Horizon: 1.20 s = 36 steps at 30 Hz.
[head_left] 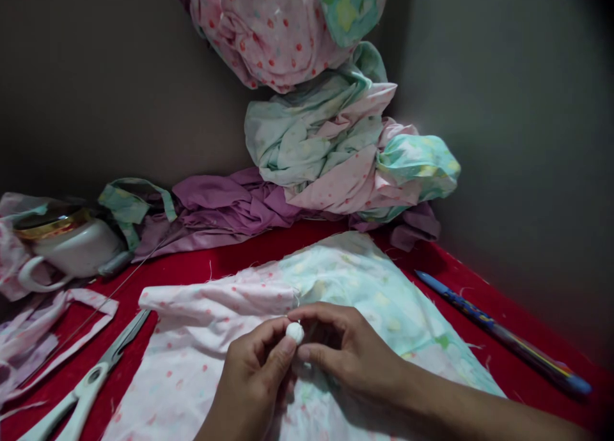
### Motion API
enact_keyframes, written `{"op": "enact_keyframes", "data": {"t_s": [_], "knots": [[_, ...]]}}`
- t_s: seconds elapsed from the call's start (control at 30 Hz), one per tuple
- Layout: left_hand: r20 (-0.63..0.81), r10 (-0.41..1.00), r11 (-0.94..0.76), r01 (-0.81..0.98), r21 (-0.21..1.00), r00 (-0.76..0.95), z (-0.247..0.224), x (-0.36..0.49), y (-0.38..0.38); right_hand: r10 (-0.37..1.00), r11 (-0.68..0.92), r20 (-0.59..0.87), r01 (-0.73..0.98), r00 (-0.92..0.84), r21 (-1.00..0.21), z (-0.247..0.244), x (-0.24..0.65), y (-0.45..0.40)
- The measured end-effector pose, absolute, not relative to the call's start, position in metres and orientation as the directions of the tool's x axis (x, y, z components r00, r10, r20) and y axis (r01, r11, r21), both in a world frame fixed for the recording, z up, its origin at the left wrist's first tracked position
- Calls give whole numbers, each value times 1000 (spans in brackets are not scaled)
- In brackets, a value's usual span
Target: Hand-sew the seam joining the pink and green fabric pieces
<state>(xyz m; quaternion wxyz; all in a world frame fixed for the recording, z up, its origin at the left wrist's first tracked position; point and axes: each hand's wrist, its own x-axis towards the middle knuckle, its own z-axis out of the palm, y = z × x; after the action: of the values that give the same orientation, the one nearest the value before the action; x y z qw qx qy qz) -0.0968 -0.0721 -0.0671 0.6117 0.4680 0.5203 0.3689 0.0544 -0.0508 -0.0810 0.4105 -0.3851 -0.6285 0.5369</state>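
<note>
- A small white ball (295, 333) sits at the lower center of the frame, pinched between the thumb and forefinger of the left hand (254, 364); it looks round, showing no clear long axis or pointing end.
- The right hand (355, 351) meets it from the right, half curled, thumb and forefinger bowed apart with their tips close around the ball; whether they grip anything, one cannot tell.
- Beneath both hands, a pale patterned cloth (177, 364) spreads over the red-covered desk (240, 257), pink with red dots at left, mint at right, one corner pointing to the top of the frame.
- At the left edge stands a white mug (91, 249), its handle toward the lower left; a dark, gold-edged piece (52, 225) tops it, and the contents cannot be made out.
- White-handled scissors (91, 380) lie at lower left, blades aimed to the upper right.
- A blue pen (499, 332) slants down toward the lower right.
- Crumpled fabric (330, 140) is heaped at upper center.
</note>
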Motion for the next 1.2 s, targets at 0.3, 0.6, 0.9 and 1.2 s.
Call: {"op": "enact_keyframes", "data": {"t_s": [0.3, 0.6, 0.9, 1.2], "knots": [[-305, 946, 295, 93, 951, 111, -76, -99, -72, 913, 52, 40, 19, -405, -998, -84, 54, -52], [-294, 955, 295, -92, 951, 27, -75, -97, -73, 902, -77, -52, -41, -429, -996, -82, 54, -50], [-277, 960, 277, -7, 961, -50, -64, -91, -78, 937, 15, -10, 71, -350, -997, -83, 55, -52], [-272, 962, 272, 84, 959, -5, -64, -93, -76, 913, 352, 263, 276, -312, -895, -83, 55, -57]]}}
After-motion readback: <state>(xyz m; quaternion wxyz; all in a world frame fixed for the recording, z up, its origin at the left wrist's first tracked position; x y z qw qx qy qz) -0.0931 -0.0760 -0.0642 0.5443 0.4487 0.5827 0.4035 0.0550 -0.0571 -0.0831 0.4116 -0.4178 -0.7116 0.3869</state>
